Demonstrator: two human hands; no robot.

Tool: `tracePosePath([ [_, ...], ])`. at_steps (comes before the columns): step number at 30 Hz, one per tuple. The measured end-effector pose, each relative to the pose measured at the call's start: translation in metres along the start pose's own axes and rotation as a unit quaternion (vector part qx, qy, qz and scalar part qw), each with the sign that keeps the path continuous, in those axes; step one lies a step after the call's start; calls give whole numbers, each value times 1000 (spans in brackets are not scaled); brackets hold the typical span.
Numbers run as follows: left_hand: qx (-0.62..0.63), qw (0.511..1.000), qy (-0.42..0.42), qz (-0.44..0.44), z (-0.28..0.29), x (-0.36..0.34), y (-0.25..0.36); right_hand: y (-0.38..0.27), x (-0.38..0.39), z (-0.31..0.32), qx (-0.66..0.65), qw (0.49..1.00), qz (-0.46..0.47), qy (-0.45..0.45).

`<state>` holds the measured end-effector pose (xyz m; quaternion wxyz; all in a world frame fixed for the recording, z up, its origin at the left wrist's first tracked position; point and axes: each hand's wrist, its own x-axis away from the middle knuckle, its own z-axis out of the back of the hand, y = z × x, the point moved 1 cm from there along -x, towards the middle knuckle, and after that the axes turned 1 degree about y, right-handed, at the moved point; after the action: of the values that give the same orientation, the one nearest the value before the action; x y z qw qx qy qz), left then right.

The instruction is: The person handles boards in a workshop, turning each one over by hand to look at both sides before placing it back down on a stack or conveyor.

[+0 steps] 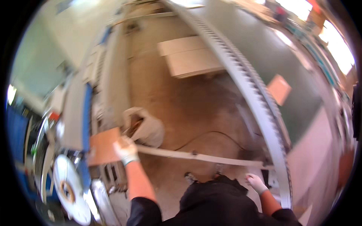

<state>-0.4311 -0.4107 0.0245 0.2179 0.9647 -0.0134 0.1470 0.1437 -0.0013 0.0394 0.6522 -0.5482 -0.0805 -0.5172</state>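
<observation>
My left hand [125, 150], in a pale glove, grips the right edge of a brown rectangular board [103, 147] at the lower left, over the machine's edge with a blue strip [86, 113]. A large pale reel [66, 188] stands just left of the board. My right hand [256, 182], also gloved, hangs low at the right beside a long metal conveyor rail [237, 81], fingers curled, with nothing visible in them.
A white sack [151, 130], a black cable [211, 132] and pale stacked boards [192, 62] lie beyond a low crossbar [226, 160] before my feet. Right of the rail, a green surface [294, 113] carries a small board [278, 89].
</observation>
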Motion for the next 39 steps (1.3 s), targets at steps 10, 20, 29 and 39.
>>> tracePosePath([
  [10,-84,986,147,-10,5,50,-1,-16,26,174,-261,869,171,384],
  [20,-790,513,-180,283,184,283,-139,101,-102,327,-303,803,81,507],
  [29,-852,343,-347,190,199,325,-215,171,-163,376,-46,825,-36,562],
  [39,-834,411,-328,168,79,350,-297,190,-172,434,-316,854,-37,411],
])
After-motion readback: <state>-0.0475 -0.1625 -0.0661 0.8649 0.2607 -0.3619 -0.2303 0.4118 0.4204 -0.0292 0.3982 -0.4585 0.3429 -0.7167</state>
